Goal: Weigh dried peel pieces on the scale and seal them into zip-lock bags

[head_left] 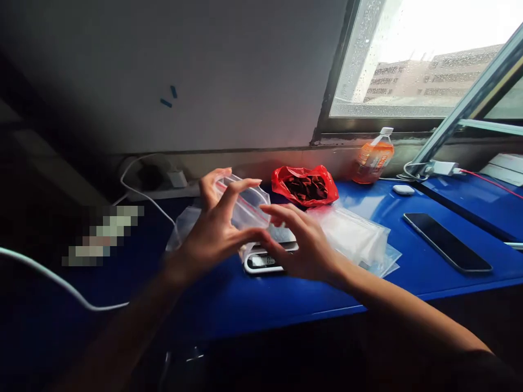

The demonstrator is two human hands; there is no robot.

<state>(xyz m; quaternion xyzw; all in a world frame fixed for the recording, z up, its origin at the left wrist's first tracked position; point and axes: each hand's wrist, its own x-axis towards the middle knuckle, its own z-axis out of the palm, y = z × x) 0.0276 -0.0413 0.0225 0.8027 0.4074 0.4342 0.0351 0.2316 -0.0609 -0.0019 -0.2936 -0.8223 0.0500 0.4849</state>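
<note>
A clear zip-lock bag [245, 209] with a red seal line is held up above a small white digital scale [250, 268]. My left hand [216, 228] grips the bag from the left, its fingers bent around the upper part. From the right, my right hand [304, 245] has its thumb and fingers at the bag's lower right edge, the thumbs close together. The scale's display is partly visible; my hands hide much of its platform. Behind my right hand, an open red plastic bag [280, 188] contains dark flat pieces [306, 188].
Several clear bags [355, 237] lie right of the scale on the blue table [327, 296]. Farther right are a phone [447, 242], a white earbud case [403, 189] and an orange drink bottle [372, 159]. A white cable [65, 283] crosses the left side, near a power strip [163, 191].
</note>
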